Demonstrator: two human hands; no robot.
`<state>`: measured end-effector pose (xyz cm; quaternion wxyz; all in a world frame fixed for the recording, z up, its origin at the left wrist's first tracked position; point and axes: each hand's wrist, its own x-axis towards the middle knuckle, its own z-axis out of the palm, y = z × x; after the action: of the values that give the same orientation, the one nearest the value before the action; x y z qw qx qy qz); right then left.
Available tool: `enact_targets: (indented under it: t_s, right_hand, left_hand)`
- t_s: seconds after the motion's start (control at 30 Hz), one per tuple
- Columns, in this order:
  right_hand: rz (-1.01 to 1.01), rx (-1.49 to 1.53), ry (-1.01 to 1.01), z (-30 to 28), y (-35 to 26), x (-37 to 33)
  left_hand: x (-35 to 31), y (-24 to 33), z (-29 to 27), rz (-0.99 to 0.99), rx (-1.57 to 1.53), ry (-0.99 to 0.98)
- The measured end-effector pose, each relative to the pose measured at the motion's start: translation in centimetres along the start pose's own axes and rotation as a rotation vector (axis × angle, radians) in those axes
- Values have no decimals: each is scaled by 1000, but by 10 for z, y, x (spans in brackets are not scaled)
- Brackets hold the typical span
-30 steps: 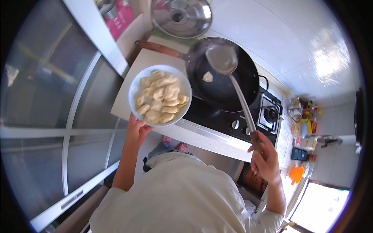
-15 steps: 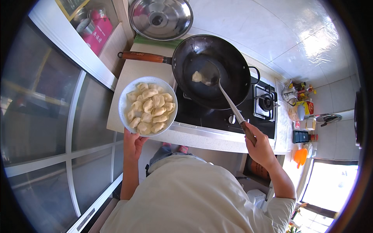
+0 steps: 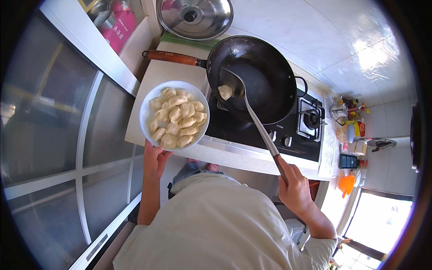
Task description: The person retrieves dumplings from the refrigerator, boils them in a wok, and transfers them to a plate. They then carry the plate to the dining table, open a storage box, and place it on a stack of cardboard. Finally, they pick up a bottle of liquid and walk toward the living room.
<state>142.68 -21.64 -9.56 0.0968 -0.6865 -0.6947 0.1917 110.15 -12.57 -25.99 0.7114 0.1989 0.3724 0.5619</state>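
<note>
left hand (image 3: pixel 155 159) gripping bowl (image 3: pixel 146 119) of dumplings (image 3: pixel 172 128), right hand (image 3: pixel 295 186) closed on ladle (image 3: pixel 262 131) in wok (image 3: pixel 269 81)

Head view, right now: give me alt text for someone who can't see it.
A person's left hand holds a pale bowl of dumplings beside a dark wok on a stove; the right hand holds a ladle in the wok, with one dumpling at its scoop.
</note>
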Motion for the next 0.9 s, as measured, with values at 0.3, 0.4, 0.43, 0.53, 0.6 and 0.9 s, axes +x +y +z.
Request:
enact_targets:
  t_s: [0.3, 0.4, 0.43, 0.53, 0.6, 0.9]
  right_hand:
    - [345, 791, -79, 7, 25, -25]
    - [502, 1151, -115, -3, 24, -23]
    - [459, 1112, -138, -5, 23, -28]
    - [340, 1071, -108, -14, 7, -36]
    - [287, 1008, -112, -20, -2, -41]
    - [-67, 210, 20, -8, -34, -44]
  left_hand:
    - [2, -2, -5, -3, -44, -1]
    - [2, -2, -10, -27, -20, 24]
    - [2, -2, -12, -39, -2, 38]
    - [3, -1, -12, -23, -46, 20]
    - [2, 0, -16, -21, -48, 11]
    - [6, 10, -12, -8, -63, -53]
